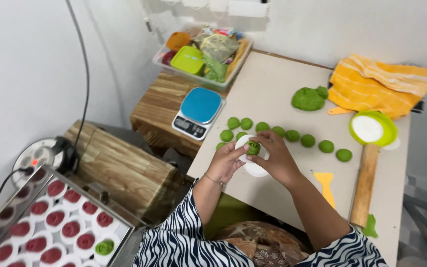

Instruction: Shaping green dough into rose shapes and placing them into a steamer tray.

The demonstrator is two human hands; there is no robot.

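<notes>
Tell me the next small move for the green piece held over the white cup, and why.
Probably seat the green piece down into the white cup. Both hands, left and right, hold them together above the table, with the piece sitting at the cup's rim. The tray at lower left already has one green piece in a cup among red ones.

Single view only, head-mounted cam, no second view to overlap. Looks steeply down and forward from wearer's head, slightly tilted. Both forearms enter from bottom edge, left hand (226,163) and right hand (274,157) near frame centre, close range. Surface (273,94) runs away toward wall at top. Tray rack (124,232) at lower left, scale (199,111) mid-frame beyond hands.
</notes>
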